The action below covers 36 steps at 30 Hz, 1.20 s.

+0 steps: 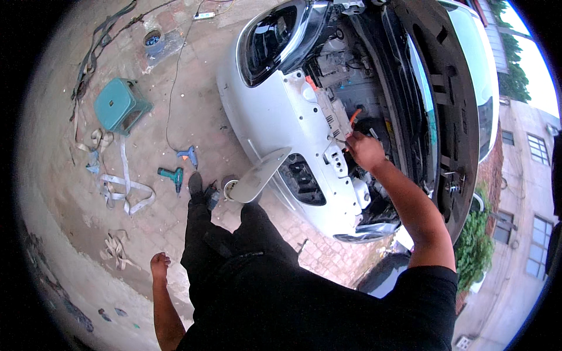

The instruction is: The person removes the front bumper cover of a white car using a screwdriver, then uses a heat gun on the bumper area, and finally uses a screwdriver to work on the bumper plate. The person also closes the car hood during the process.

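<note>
My right hand point(363, 149) reaches over the engine bay point(331, 76) of the white car point(260, 120), its fingers closed around something thin that I cannot make out, near an orange cable point(355, 117). Below it are bolts and brackets on the front panel point(301, 111). An open flap point(263, 172) stands out beside a dark recess point(301, 181) in the car's front. My left hand point(161, 263) hangs low at my side, away from the car, with curled fingers; whether it holds something small is unclear.
A raised hood point(448, 105) borders the bay. On the paving lie a green drill point(172, 175), blue glue gun point(188, 155), pale straps point(132, 193) and dark straps point(93, 58). A teal stool point(117, 102), bucket point(153, 44) and round container point(230, 190) stand nearby.
</note>
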### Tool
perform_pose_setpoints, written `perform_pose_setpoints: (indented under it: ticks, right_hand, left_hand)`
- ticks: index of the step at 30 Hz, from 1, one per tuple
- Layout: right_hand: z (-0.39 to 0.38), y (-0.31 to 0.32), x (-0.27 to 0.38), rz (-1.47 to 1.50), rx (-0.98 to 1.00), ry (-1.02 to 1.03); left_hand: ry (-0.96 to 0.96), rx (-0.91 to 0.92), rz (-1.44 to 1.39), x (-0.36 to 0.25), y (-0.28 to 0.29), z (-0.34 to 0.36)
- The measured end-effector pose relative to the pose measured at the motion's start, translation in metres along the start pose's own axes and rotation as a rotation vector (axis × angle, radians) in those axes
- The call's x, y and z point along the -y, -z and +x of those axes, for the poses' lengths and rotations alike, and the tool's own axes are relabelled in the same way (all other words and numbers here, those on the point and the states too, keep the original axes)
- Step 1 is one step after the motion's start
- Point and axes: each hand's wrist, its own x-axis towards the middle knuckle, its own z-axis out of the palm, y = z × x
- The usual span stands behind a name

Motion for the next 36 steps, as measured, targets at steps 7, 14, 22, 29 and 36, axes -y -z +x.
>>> perform_pose_setpoints:
  ticks: [7, 14, 22, 29, 36]
  right_hand:
    - [-0.004, -0.001, -0.022, 0.107, 0.002, -0.161]
    - [0.001, 0.016, -0.025, 0.068, 0.128, 0.007]
    - [0.028, -0.002, -0.007, -0.501, 0.243, 0.125]
    - [0.039, 0.015, 0.004, -0.193, 0.511, -0.216]
    - [0.087, 0.072, 0.032, -0.255, 0.469, -0.265]
  left_hand:
    - [-0.109, -0.124, 0.198, -0.079, -0.091, -0.02]
    - [-0.063, -0.138, 0.176, -0.082, -0.084, -0.012]
    - [-0.073, -0.14, 0.191, -0.073, -0.095, -0.008]
    - [-0.032, -0.177, 0.136, -0.044, -0.075, -0.014]
    - [-0.04, -0.179, 0.105, -0.027, -0.068, -0.015]
